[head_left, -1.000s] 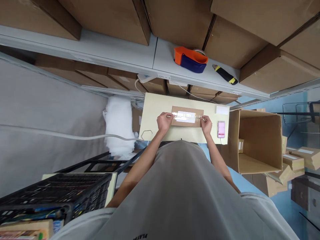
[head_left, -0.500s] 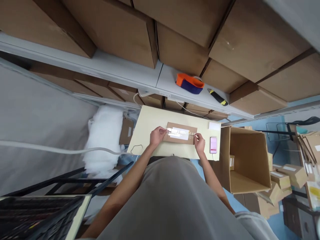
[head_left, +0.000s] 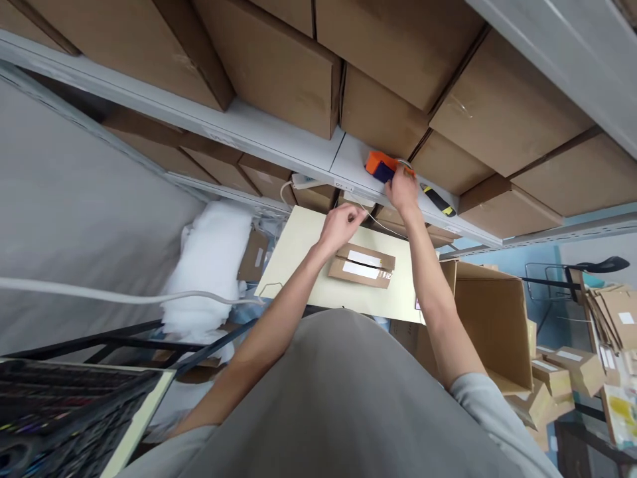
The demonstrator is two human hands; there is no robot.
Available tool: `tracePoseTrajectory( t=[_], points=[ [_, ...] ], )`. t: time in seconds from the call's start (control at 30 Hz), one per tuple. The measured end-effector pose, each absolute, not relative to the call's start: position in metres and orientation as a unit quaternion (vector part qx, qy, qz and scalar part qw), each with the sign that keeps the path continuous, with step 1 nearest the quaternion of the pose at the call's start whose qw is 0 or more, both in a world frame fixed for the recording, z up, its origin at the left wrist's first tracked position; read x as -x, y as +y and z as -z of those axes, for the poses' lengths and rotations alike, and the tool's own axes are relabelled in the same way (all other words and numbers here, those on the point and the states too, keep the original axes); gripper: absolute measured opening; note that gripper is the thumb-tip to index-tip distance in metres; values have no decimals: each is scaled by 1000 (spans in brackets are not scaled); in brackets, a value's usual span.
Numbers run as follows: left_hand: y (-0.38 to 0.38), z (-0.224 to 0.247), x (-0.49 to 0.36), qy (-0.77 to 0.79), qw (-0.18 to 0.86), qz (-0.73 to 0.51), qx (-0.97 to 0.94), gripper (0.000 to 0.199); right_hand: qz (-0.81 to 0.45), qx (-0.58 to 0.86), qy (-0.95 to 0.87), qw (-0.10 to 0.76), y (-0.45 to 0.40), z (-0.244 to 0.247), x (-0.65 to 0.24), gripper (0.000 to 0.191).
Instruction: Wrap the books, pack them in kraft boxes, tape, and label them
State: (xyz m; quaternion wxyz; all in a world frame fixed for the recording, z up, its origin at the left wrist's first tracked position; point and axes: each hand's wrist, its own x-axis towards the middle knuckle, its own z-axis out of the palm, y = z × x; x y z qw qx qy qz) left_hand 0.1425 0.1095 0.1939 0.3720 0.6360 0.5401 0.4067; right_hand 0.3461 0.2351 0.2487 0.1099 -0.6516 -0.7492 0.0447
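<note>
My right hand (head_left: 403, 189) is closed on the orange and dark blue tape dispenser (head_left: 379, 165), which rests on the grey shelf (head_left: 279, 138). My left hand (head_left: 342, 226) hangs over the far part of the pale table (head_left: 293, 245), its fingers curled together; anything small between them cannot be made out. Below it, a flat brown carton (head_left: 368, 279) lies on the table, with a white label on its top and a dark seam running across. Shiny tape shows at its right end. A black and yellow cutter (head_left: 438, 200) lies on the shelf, right of the dispenser.
Large brown boxes (head_left: 383, 113) line the shelf. An open carton (head_left: 490, 318) stands right of the table, with small labelled boxes (head_left: 580, 362) beyond it. White wrap (head_left: 206, 259) is piled at the left. A phone (head_left: 417, 304) is partly hidden by my right arm.
Both hands have left the flat carton. The right moved up to the shelf and took hold of the dispenser; the left rose above the carton. The whole view has shifted slightly.
</note>
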Motion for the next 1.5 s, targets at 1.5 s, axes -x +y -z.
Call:
tracePoseTrajectory(
  t=[1.5],
  points=[
    [-7, -286, -78, 412, 320, -462, -717, 25, -225, 465, -828, 218, -49, -256, -355, 14]
  ],
)
